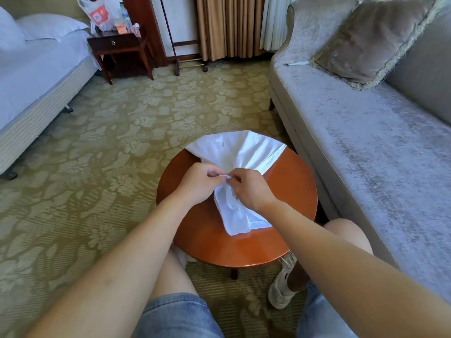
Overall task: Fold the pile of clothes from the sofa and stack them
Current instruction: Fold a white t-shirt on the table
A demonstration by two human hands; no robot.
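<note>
White garment (235, 152) lies on the round wooden surface (280, 230), far end fanned out over the rim. I see the left hand (199, 184) & right hand (251, 189) side by side at its bunched middle, both pinching the cloth. Near end trails below them. Sofa (366, 142) sits just right of the surface.

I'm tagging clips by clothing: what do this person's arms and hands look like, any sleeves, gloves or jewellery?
No sleeves show anywhere up to the frame edge. The left hand and right hand carry no gloves, watch or visible rings. Below them show light blue denim shorts and a white lace-up sneaker.
</note>
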